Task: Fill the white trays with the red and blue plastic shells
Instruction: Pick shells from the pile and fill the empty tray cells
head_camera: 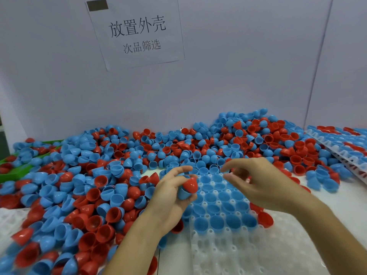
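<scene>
White tray (pixel 248 253) (part-filled), left hand (pixel 170 199) gripping shells (pixel 188 187), right hand (pixel 258 183) loosely spread above.

wall (pixel 238 76): pale grey | paper sign (pixel 137 34): taped, printed characters

Head view, looking forward-down, close over table (pixel 327 205).

A white table (pixel 337 197) carries heaped red and blue shells (pixel 83 187) and white trays (pixel 248 253).
</scene>
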Action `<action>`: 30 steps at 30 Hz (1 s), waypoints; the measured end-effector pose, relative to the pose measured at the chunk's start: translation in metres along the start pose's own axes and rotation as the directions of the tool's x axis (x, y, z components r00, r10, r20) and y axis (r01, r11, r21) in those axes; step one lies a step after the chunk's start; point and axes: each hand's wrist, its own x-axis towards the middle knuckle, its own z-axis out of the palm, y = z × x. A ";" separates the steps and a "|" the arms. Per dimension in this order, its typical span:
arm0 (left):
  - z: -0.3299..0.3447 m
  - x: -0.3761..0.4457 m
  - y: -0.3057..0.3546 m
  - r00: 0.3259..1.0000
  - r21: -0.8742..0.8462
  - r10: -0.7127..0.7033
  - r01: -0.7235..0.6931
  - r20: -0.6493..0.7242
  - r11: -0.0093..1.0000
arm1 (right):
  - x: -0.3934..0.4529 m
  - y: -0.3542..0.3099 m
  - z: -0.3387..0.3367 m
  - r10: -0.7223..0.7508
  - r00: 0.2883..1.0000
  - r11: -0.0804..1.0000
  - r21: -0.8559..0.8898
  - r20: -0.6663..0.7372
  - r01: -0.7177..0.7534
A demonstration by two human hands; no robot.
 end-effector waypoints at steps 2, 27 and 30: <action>0.002 0.001 -0.005 0.998 0.182 0.044 -0.052 0.051 0.982 | 0.000 -0.016 0.016 -0.076 0.997 0.980 0.185 -0.006 0.076; -0.002 0.008 -0.006 0.984 0.208 0.176 -0.180 0.042 0.961 | 0.010 -0.010 0.028 -0.011 0.990 0.882 0.465 -0.140 0.076; -0.003 0.010 -0.007 0.981 0.230 0.192 -0.186 -0.003 0.955 | 0.010 -0.009 0.028 -0.004 0.990 0.882 0.466 -0.141 0.069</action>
